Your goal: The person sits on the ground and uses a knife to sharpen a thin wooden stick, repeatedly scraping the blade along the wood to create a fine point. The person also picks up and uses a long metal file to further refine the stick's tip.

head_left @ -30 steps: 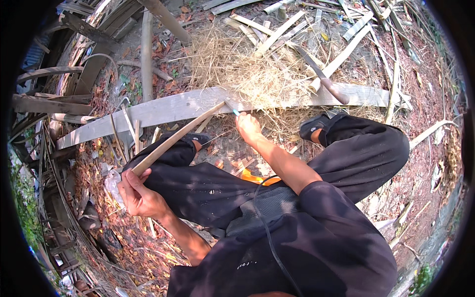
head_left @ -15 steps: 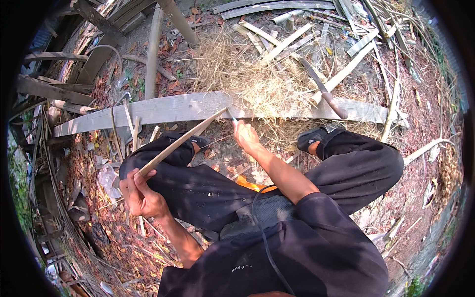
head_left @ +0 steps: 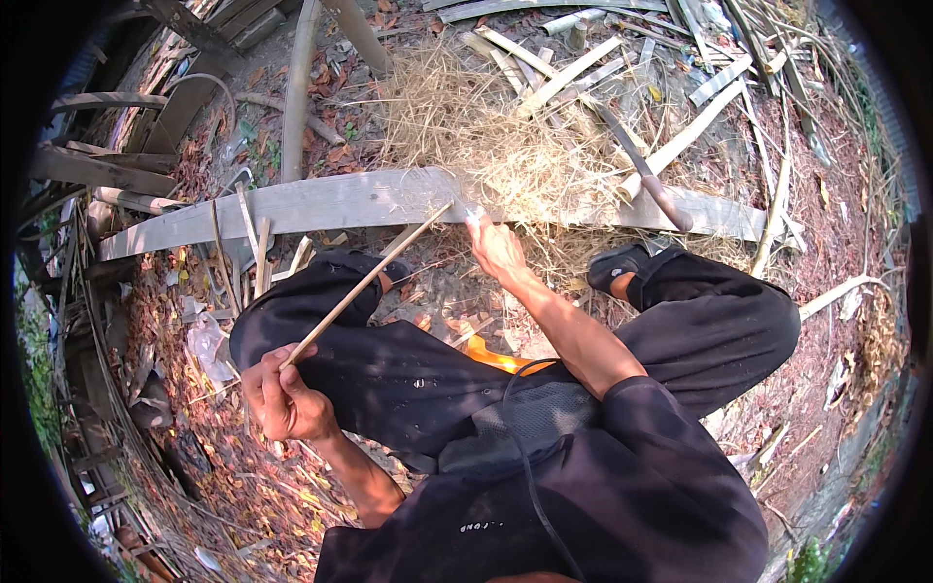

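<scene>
"Two bare hands work above a person's spread knees. What does the left hand (head_left: 287,394) have?"

"A slender, pale wooden strip (head_left: 367,287), pinched at its near end between thumb and fingers."

"And which way does the strip point?"

"To the far right. Its long axis runs straight and diagonal from the fingers at near left, passing above the left leg of the black trousers (head_left: 379,374). The far tip shows against the near edge of a grey plank (head_left: 330,202); whether it touches the wood, I cannot tell."

"The right hand (head_left: 499,251)?"

"Just beside that tip, fingers closed on a small pale object (head_left: 473,215), mostly hidden by the grip."

"Describe the surface."

"The plank, bowed in this wide view, spans the scene from left to right beyond the knees. Straw-like shavings (head_left: 525,160) cover part of it right of the middle and spread over the ground beyond. A long knife (head_left: 643,171) lies across its right part, blade toward far left, brown handle toward near right."

"And the setting?"

"Outdoors, in patchy sunlight, on earth strewn with dry leaves (head_left: 292,486). Cut slats (head_left: 573,76) lie crossed at far right, stacked timber (head_left: 107,170) crowds the left, and a clear plastic bag (head_left: 207,342) rests near the left knee."
</scene>
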{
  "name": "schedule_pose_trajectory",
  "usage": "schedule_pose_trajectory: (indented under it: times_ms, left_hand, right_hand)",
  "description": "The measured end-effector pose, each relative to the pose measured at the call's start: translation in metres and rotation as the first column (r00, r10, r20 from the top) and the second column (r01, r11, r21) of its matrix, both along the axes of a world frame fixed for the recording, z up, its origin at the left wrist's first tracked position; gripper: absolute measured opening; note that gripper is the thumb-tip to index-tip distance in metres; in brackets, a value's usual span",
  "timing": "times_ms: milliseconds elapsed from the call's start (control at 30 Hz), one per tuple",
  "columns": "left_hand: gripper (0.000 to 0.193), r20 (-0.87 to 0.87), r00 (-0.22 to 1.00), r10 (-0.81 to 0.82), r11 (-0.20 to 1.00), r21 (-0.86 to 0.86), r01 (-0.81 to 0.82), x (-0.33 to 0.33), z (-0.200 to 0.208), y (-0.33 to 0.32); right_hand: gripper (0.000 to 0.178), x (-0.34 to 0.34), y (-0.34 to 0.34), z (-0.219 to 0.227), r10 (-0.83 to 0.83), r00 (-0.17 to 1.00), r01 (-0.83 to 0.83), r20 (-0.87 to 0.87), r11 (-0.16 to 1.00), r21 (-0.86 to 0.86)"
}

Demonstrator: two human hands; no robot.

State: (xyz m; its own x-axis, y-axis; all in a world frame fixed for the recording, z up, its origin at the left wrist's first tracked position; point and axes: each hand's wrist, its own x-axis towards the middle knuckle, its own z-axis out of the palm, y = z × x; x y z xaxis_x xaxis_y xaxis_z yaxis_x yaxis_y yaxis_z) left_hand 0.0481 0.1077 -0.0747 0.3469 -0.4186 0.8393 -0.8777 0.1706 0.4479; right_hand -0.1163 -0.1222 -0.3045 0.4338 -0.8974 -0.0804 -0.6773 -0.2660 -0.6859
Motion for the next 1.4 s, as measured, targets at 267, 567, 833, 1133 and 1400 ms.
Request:
schedule_pose_trajectory:
  times_ms: [267,567,833,1133,1400]
  left_hand:
    - [0.019,-0.029,0.996,-0.085,0.995,0.046,0.086,0.001,0.005,-0.002]
    - [0.023,0.018,0.987,-0.161,0.981,0.114,0.158,0.000,0.012,0.003]
    - [0.022,-0.139,0.990,-0.024,0.997,0.074,0.035,-0.003,0.005,0.003]
    - [0.020,-0.076,0.997,-0.001,0.998,0.068,0.006,0.001,-0.001,0.010]
    - [0.020,-0.033,0.996,-0.079,0.990,0.115,0.083,-0.003,0.012,0.003]
  right_hand:
    - [0.034,-0.021,0.003,-0.013,0.028,0.980,-0.072,-0.197,0.973,-0.220]
    - [0.037,-0.011,0.013,-0.003,-0.055,0.996,0.059,-0.066,0.997,0.058]
    - [0.038,0.002,0.025,-0.027,-0.065,0.994,0.069,-0.087,0.997,0.045]
    - [0.046,0.007,0.015,0.028,-0.016,1.000,0.017,-0.016,0.996,0.093]
    - [0.044,0.006,0.011,-0.010,-0.026,0.980,-0.001,-0.198,0.991,-0.136]
